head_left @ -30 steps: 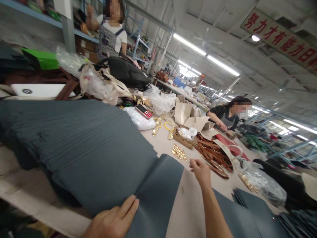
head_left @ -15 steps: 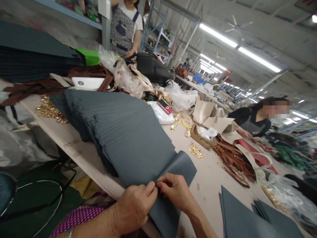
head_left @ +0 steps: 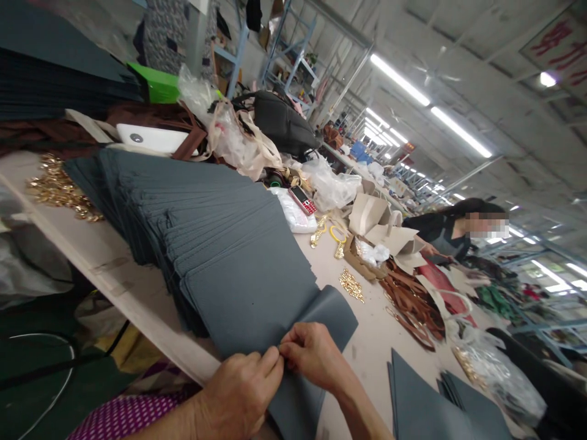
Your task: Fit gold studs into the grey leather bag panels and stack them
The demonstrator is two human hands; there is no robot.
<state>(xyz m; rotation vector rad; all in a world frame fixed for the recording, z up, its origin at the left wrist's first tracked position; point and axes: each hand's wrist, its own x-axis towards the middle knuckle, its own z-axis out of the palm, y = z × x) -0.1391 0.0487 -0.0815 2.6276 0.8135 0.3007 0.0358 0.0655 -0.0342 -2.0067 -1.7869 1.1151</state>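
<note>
A long fanned stack of grey leather-like sheets (head_left: 206,238) lies on the light worktable (head_left: 376,330). The nearest grey sheet (head_left: 316,318) is folded over at the near table edge. My left hand (head_left: 241,391) and my right hand (head_left: 312,354) meet at its fold, fingertips pinched together on the sheet's edge. Both hands are closed on it. A small pile of gold metal fittings (head_left: 351,285) lies on the table just beyond.
More grey sheets (head_left: 431,409) lie at lower right. Brown straps (head_left: 408,299), beige bag parts (head_left: 376,220), plastic bags (head_left: 330,183), a phone (head_left: 302,200) and a black bag (head_left: 279,125) crowd the far side. A seated person (head_left: 454,232) works at the right. Gold fittings (head_left: 59,189) lie at left.
A second ago my right hand was out near the gold fittings and my left lay flat on the sheet; both have since come together, pinching the folded edge. The camera has shifted left.
</note>
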